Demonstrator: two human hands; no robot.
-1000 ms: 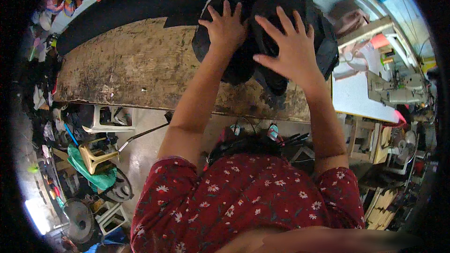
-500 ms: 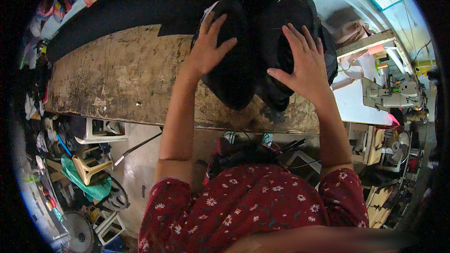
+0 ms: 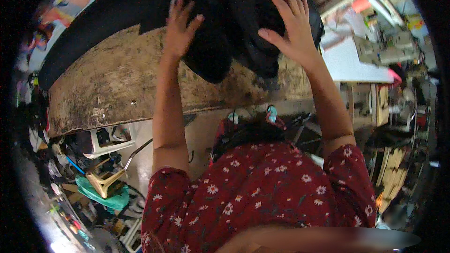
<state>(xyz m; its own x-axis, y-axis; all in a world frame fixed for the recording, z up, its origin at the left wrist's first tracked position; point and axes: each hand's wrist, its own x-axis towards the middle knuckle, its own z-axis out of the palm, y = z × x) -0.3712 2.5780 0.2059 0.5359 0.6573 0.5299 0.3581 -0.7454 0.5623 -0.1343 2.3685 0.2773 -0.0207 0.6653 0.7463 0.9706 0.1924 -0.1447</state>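
Two dark, soft-looking bundles lie side by side at the far edge of the wooden table, seemingly black cloth. My left hand (image 3: 180,33) rests on or just over the left black bundle (image 3: 208,51), its fingers spread and nothing gripped. Against the right black bundle (image 3: 251,42) is my right hand (image 3: 293,30), also open, with the thumb stretched toward the middle. A long black sheet of material (image 3: 101,30) runs along the back of the worn table (image 3: 112,70). Folds and edges of the bundles are lost in the dark.
A sewing machine (image 3: 389,49) stands on a white-topped table (image 3: 344,58) to the right. Below the left table edge are a white plastic stool (image 3: 110,147), an upturned tan stool (image 3: 105,178) and a green bag (image 3: 105,197). Wooden pieces (image 3: 391,173) are stacked lower right.
The view has tilted and shifted, so the table and bundles sit higher and further left in the picture. Both hands stay spread at the black bundles.
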